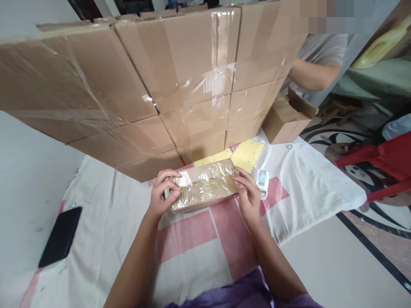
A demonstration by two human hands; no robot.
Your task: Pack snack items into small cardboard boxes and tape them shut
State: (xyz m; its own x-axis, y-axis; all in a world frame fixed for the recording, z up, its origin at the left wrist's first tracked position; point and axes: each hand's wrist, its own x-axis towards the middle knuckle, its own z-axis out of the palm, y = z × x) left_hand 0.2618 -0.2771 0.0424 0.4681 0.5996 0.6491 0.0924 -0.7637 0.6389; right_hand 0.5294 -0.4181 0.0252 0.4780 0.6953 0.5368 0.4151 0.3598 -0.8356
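Taped carton [205,185], contents hidden; left hand [162,196] and right hand [250,196] clasp its opposite ends. Beyond it: stacked cartons [189,60]; beyond-right, open-flapped box [284,123].

No readable lettering or numbers anywhere.

Small box [204,185]: plain brown, shiny under clear tape [184,179].
Stacked cartons [189,55]: matching brown, crossed by glinting see-through bands [222,51].
Tablecloth [105,218]: off-white, blocked in pink, with dotted yellow patches [248,152].
Flat device [60,236]: solid black.
Wearer's clothing [221,295]: deep purple.
Co-worker's shirt [330,48]: pale grey.
Chair [390,158]: vivid red.
Bottle [383,46]: pale yellow.
Floor [382,221]: bold black-and-white curves against pinkish brown.
Open carton [285,128]: plain brown, flaps included.
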